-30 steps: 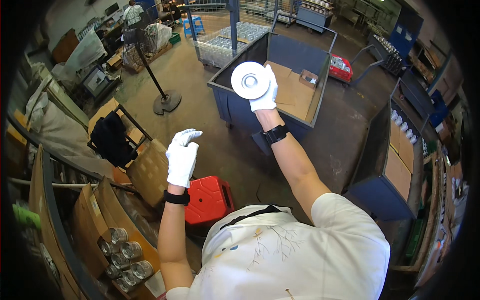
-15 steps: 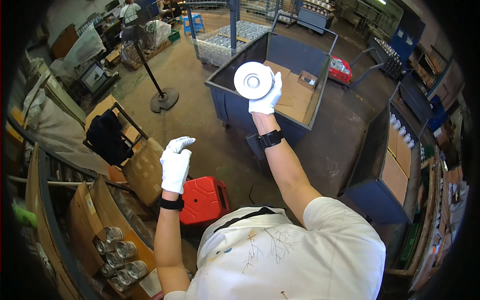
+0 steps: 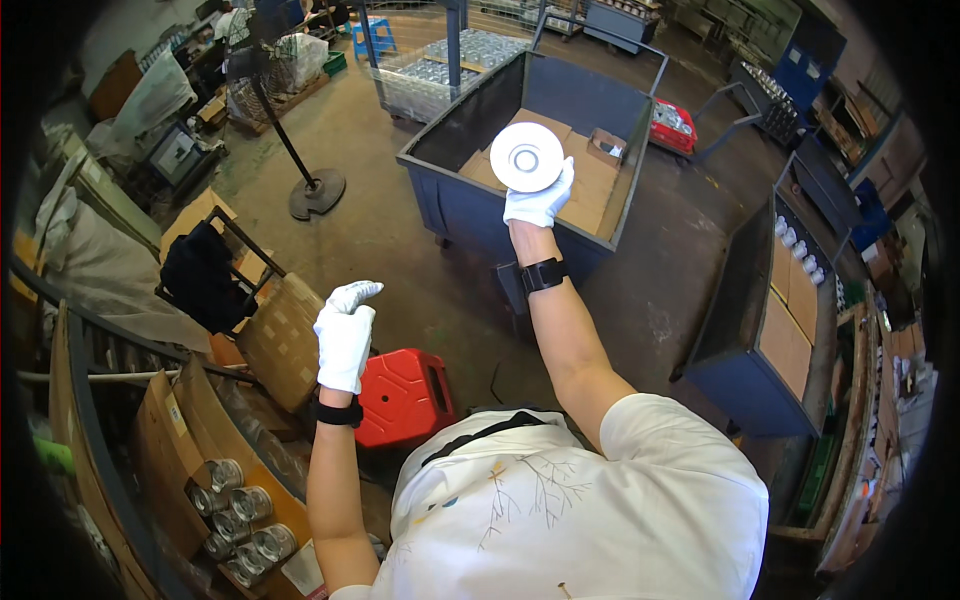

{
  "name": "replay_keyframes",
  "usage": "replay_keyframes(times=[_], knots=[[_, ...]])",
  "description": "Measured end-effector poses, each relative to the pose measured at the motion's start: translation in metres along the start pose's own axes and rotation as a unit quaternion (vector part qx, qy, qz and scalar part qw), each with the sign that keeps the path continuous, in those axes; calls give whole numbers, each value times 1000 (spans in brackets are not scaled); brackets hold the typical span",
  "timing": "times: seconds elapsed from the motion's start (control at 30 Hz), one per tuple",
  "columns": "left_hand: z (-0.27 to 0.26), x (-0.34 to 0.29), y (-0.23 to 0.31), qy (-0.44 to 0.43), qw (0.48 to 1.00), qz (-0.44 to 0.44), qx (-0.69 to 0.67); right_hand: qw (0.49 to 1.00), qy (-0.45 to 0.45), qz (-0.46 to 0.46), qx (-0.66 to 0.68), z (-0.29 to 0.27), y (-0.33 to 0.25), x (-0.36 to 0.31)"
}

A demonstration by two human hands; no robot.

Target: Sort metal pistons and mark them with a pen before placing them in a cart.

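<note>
My right hand (image 3: 538, 203), in a white glove with a black watch on the wrist, holds up a round white disc (image 3: 526, 157) with a small centre hole, out in front of the blue metal bin cart (image 3: 455, 205). The disc faces me. My left hand (image 3: 345, 338), also gloved in white, is raised lower and to the left with fingers together and holds nothing. It hovers above a red plastic stool (image 3: 403, 396) and next to a cardboard box (image 3: 281, 340).
Flattened cardboard lines the blue bin cart. A second blue cart (image 3: 745, 340) stands to the right. A floor fan stand (image 3: 316, 193) is at the upper left. Shiny metal cans (image 3: 235, 520) sit in boxes at the lower left. A red crate (image 3: 670, 125) lies beyond the cart.
My right hand with the disc has shifted slightly right and lower in view. My left hand has sunk a little and stays empty.
</note>
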State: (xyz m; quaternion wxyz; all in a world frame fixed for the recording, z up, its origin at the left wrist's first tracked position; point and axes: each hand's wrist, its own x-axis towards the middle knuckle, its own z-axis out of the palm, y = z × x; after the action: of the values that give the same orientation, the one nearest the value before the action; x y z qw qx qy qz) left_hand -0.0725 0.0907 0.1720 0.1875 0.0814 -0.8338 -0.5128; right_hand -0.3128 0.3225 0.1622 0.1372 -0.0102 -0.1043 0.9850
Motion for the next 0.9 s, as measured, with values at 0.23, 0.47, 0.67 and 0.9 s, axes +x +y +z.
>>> replay_keyframes(times=[0.23, 0.47, 0.67, 0.9], knots=[[3, -6, -17, -1, 1000, -25, -19, 999, 28, -22, -8, -20, -7, -1], [6, -10, -22, -12, 996, -75, -41, 998, 55, -31, -19, -50, -8, 8], [11, -14, -30, -10, 996, -60, -71, 998, 58, -28, -10, -67, -14, 11], [13, -20, -26, -8, 998, -56, -32, 993, 98, -57, 7, -68, -27, 5]])
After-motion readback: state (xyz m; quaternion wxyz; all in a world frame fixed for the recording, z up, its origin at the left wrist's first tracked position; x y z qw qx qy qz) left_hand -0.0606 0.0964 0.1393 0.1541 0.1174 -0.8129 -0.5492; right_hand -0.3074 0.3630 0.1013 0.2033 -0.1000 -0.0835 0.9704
